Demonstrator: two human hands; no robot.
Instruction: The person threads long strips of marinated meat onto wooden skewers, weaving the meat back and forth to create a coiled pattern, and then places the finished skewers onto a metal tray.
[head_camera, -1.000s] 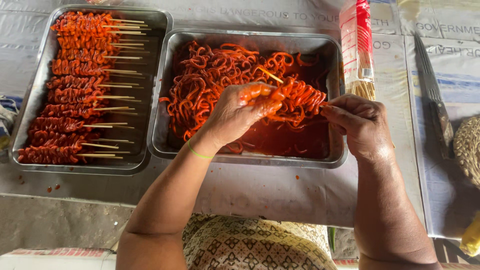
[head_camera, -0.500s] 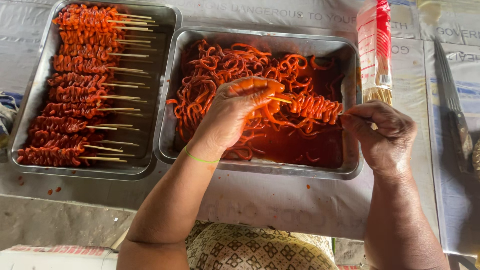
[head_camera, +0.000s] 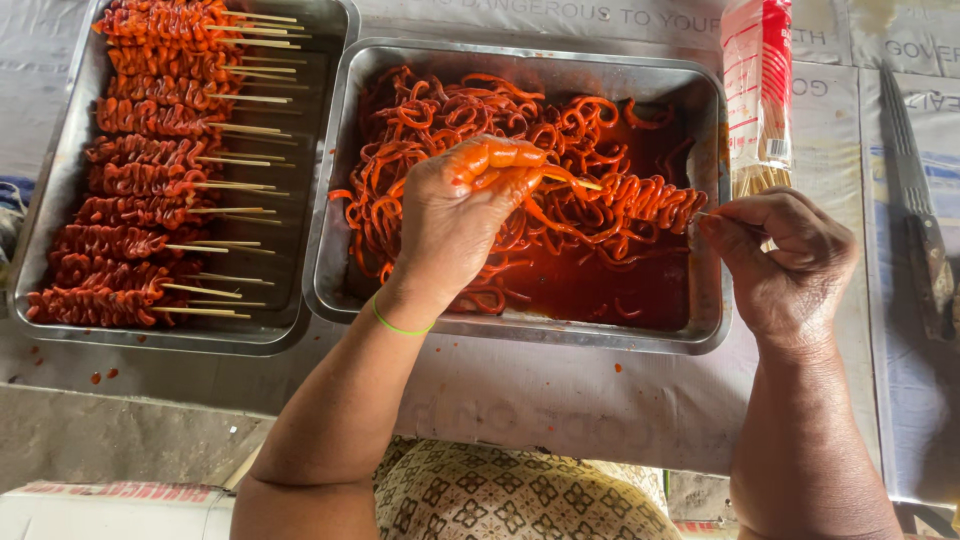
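Note:
My left hand (head_camera: 465, 215), smeared with red sauce, pinches a strip of the red marinated meat (head_camera: 470, 110) against the tip of a bamboo skewer (head_camera: 640, 200). Folded meat covers most of that skewer. My right hand (head_camera: 785, 265) grips the skewer's bare end at the right rim of the metal tray (head_camera: 520, 325). The tray holds a loose heap of long red strips in red sauce. Both hands hover over its near right half.
A second metal tray (head_camera: 60, 170) on the left holds several finished skewers (head_camera: 150, 160) laid in a row, sticks pointing right. A plastic pack of bamboo sticks (head_camera: 760, 90) stands behind my right hand. A knife (head_camera: 915, 200) lies at the far right on printed sheeting.
More meat has been folded onto the skewer, which now runs nearly level between my hands. My right hand has drawn slightly right and down; the view has shifted a little.

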